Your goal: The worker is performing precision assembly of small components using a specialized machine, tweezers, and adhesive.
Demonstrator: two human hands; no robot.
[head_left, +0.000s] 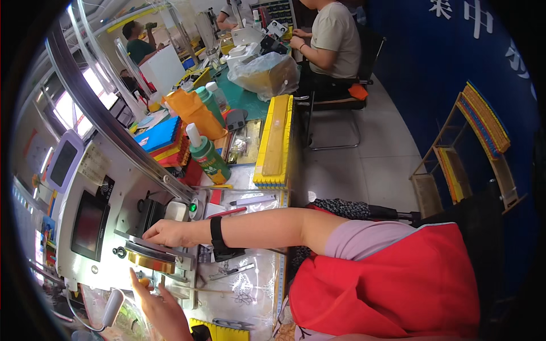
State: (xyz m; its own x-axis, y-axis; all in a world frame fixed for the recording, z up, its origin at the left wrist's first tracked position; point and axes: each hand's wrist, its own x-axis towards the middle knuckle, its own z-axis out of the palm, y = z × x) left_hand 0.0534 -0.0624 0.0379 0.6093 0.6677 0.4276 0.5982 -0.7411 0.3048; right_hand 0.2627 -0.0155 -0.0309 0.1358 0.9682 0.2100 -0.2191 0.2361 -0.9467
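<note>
Gold-coloured band (151, 262): seated on the front of the pale machine (126, 196), between the two hands, beneath a dark curved rim.
Long axis of band: roughly left to right across the head view, the right-hand end slightly lower.
Facing of band: bright curved side toward the lower edge of the view; no tip or distinct front can be made out.
Right hand (169, 233): black wristband (216, 234) on its wrist; fingers drawn in toward the thumb just above the band, near a black block (151, 213). Whether anything small is pinched there cannot be told.
Left hand (158, 307): below the band, fingers parted and loosely bent beside a brass-coloured knob (144, 282); no grip is evident, and contact with the knob cannot be confirmed.
Work done: the band appears already in place on the machine, judging by its seat, and both hands are at their stations.
Work left: apparently under way rather than finished, since both hands attend the machine; how much is left cannot be judged.
Bench beside machine: green-lit switch (193, 208) and metal tweezers (232, 271), the latter lying apart from both hands.
</note>
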